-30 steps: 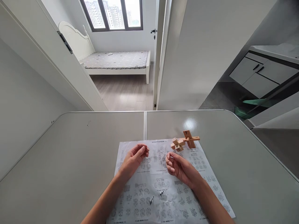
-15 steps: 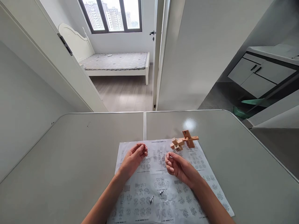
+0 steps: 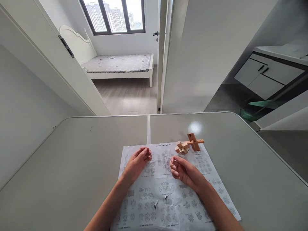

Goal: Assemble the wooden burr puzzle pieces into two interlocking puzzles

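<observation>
A printed instruction sheet (image 3: 168, 195) lies on the grey table (image 3: 72, 160) in front of me. My left hand (image 3: 137, 163) rests on the sheet with its fingers loosely curled and nothing in it. My right hand (image 3: 184, 171) rests on the sheet too, fingers curled inward, holding nothing. Two small wooden interlocking puzzles stand at the sheet's far right corner: a lighter one (image 3: 182, 148) and a darker cross-shaped one (image 3: 194, 141). My right hand is nearest the lighter puzzle, a short way below it, not touching.
The table has a seam (image 3: 148, 128) down its middle and rounded far corners. Beyond it an open doorway shows a bed (image 3: 117, 62) under a window. Grey cabinets (image 3: 269, 75) and a green dustpan (image 3: 255, 110) stand at the right.
Both hands stay in place, curled on the sheet. The view has tilted very slightly; the puzzles have not moved.
</observation>
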A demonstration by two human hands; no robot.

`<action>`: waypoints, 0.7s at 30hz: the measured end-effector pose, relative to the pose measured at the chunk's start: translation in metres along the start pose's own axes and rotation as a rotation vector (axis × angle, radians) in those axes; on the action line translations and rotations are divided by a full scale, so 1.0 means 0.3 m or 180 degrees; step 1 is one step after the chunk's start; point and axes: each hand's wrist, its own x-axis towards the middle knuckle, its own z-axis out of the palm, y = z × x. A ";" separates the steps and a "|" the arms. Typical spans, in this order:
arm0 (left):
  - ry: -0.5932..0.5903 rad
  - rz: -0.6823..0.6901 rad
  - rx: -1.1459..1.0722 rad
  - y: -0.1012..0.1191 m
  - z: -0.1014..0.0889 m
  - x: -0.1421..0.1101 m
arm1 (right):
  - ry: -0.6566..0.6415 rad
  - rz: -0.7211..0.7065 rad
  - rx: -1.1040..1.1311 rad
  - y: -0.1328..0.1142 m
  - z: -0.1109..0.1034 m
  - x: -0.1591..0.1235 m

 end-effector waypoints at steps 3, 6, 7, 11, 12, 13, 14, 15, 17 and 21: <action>-0.0002 -0.0010 -0.0032 -0.002 -0.003 -0.002 | 0.0003 0.0009 -0.0030 -0.001 0.003 -0.002; 0.0023 -0.0024 -0.0074 -0.001 -0.002 -0.004 | 0.0005 0.0013 -0.0027 0.000 0.001 0.000; 0.0035 -0.0025 -0.0093 0.000 -0.001 -0.005 | 0.0002 0.0015 -0.0015 0.001 -0.001 0.000; 0.0056 -0.0023 -0.0132 0.003 0.000 -0.006 | -0.0005 0.0039 0.0025 0.002 -0.004 0.001; 0.0063 -0.0019 -0.0142 0.003 -0.001 -0.006 | 0.0001 0.0039 0.0031 0.001 -0.002 0.001; 0.0071 -0.0017 -0.0154 0.003 -0.001 -0.006 | 0.0006 0.0038 0.0038 0.000 0.000 0.000; 0.0081 -0.0015 -0.0165 0.004 -0.002 -0.005 | 0.0013 0.0036 0.0043 -0.001 0.002 -0.001; 0.0087 -0.0017 -0.0173 0.004 -0.003 -0.005 | 0.0022 0.0037 0.0045 -0.002 0.005 -0.002; 0.0092 -0.0022 -0.0176 0.004 -0.002 -0.004 | 0.0038 0.0044 0.0043 -0.004 0.009 -0.003; 0.0091 -0.0030 -0.0158 0.006 0.000 -0.004 | -0.0002 0.0038 0.0074 -0.002 0.007 -0.001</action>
